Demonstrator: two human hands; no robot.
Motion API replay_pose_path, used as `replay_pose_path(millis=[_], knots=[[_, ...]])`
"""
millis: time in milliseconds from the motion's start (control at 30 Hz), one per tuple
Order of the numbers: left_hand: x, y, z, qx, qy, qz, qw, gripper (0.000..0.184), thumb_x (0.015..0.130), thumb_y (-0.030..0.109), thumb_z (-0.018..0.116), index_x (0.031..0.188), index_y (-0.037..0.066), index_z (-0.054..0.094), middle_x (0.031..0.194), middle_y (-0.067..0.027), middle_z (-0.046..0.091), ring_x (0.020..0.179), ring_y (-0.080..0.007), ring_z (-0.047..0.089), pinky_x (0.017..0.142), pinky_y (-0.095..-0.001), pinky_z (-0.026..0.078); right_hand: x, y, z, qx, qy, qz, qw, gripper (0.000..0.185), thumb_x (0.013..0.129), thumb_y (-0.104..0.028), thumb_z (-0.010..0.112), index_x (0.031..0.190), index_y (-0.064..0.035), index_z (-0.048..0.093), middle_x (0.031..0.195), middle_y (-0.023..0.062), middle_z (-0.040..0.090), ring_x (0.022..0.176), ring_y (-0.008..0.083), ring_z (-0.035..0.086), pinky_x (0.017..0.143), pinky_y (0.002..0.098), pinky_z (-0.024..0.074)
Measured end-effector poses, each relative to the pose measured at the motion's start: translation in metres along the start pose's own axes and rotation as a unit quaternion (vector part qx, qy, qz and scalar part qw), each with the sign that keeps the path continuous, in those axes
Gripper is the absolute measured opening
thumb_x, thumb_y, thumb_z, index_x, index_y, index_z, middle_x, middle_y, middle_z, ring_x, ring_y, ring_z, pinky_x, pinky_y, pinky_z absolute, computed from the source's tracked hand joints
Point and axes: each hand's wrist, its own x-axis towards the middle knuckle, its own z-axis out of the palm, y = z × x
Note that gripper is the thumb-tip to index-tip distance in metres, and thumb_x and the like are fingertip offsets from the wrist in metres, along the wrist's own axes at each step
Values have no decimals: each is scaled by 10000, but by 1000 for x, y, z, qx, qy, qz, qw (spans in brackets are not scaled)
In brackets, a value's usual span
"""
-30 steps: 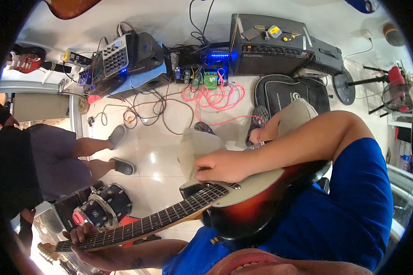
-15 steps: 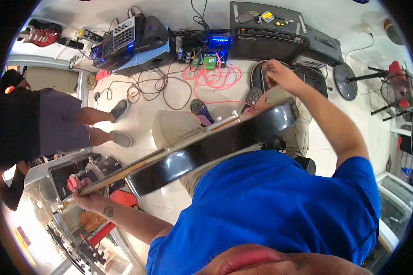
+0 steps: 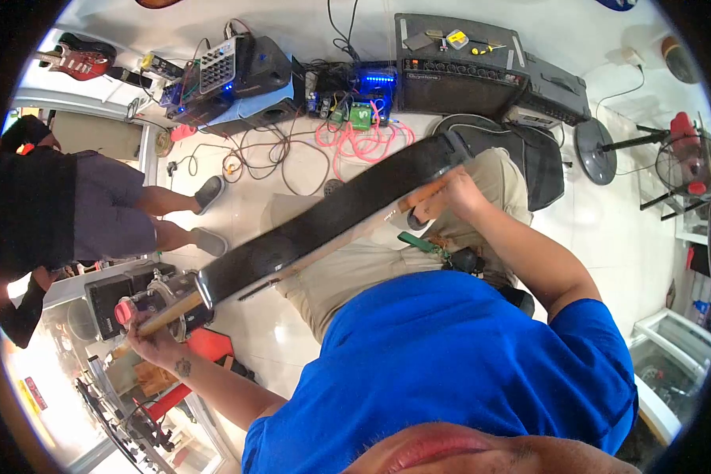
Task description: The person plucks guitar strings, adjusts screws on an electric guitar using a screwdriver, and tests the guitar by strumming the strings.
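A black electric guitar [image 3: 316, 205] lies slantwise across my lap, its glossy body edge turned up to the camera. The light wooden neck [image 3: 174, 312] runs down to the left. Wrapped around that neck is my left hand [image 3: 152, 336], near a pink-red round object [image 3: 125, 310]. My right hand [image 3: 462, 193] is closed at the right end of the guitar body, against its near side; its fingertips are partly hidden. Most of the guitar's front face cannot be seen from here. A green strap-like item [image 3: 419, 242] hangs near my waist.
Amplifiers [image 3: 458, 91] stand at the wall, with a black padded bag [image 3: 533, 150] before them. A mixer [image 3: 218, 65], a green pedal [image 3: 361, 116] and pink cable [image 3: 340, 142] are ahead. A person [image 3: 103, 205] stands at left. A stool [image 3: 596, 150] is at right.
The guitar has tipped and its body has risen away from me. My right hand came down from the air beyond the guitar to its right end. My left hand stays on the neck.
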Motion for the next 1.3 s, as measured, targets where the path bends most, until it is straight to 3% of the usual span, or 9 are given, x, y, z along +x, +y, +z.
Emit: replay_pose_path(millis=[100, 233, 333, 433, 533, 600, 767, 1133, 1300], knots=[[0, 3, -53, -32, 26, -53, 998, 224, 884, 109, 625, 1015, -73, 628, 1046, -177, 676, 1075, -320, 614, 1030, -475, 500, 8, 17, -12, 63, -55, 86, 993, 350, 1066, -387, 517, 1140, -60, 615, 1025, 23, 643, 1008, 120, 613, 867, 308, 492], [-9, 11, -78, -36, 6, -83, 996, 459, 897, 121, 588, 1296, -99, 538, 1299, -232, 617, 1376, -367, 509, 1207, -533, 379, 33, -35, -14, -131, -224, -135, 956, 337, 1094, -347, 503, 1096, -46, 655, 1096, 26, 622, 1017, 117, 590, 910, 287, 471], [-30, 21, -82, 23, 75, -38, 996, 652, 888, 130, 562, 1453, -147, 392, 1517, -275, 467, 1445, -374, 435, 1247, -522, 339, 93, -71, -19, -264, -357, 40, 895, 444, 1006, -470, 622, 1075, -33, 656, 971, 68, 670, 953, 176, 639, 865, 355, 504], [-27, 41, -146, 124, 42, 26, 991, 584, 864, 87, 563, 1375, -172, 448, 1471, -285, 504, 1418, -380, 462, 1219, -475, 407, 213, -30, -6, -435, -329, 61, 836, 357, 970, -378, 637, 1117, -56, 684, 1000, 116, 723, 928, 232, 685, 822, 423, 535], [-60, 54, -119, -78, -83, -83, 990, 420, 876, 106, 571, 1196, -162, 527, 925, -142, 593, 1010, -286, 586, 1218, -485, 404, 313, 32, 0, -643, -319, -38, 695, 345, 937, -284, 624, 1162, -30, 688, 1113, 225, 722, 1010, 372, 721, 855, 483, 564], [-88, 52, -66, 8, 68, 7, 998, 369, 887, 123, 566, 1134, -149, 531, 806, -69, 440, 858, -242, 507, 1225, -497, 392, 372, 93, 6, -710, -286, -10, 643, 320, 928, -229, 604, 1165, -34, 694, 1163, 227, 717, 1061, 368, 720, 890, 494, 565], [-115, 84, -61, 166, 104, -44, 980, 527, 914, 256, 595, 1346, -45, 561, 1385, -273, 588, 1353, -380, 533, 1257, -480, 319, 429, 169, 23, -726, -218, 55, 650, 483, 936, -177, 567, 1391, -22, 512, 1221, 227, 710, 1116, 361, 711, 885, 527, 573], [-155, 89, -78, 142, 190, -77, 968, 595, 905, 204, 649, 1403, -13, 408, 1499, -269, 468, 1452, -403, 412, 1247, -482, 354, 459, 215, 25, -724, -182, 70, 661, 660, 923, -216, 586, 1520, -30, 374, 1208, 249, 706, 1078, 384, 719, 854, 562, 577], [-138, 77, -70, 143, 150, -89, 974, 393, 923, 251, 617, 1201, -24, 581, 1299, -230, 625, 1346, -361, 532, 1243, -496, 352, 463, 180, 79, -642, -202, 11, 740, 698, 909, -195, 548, 1553, -18, 345, 1199, 301, 686, 1062, 446, 703, 894, 554, 566]])
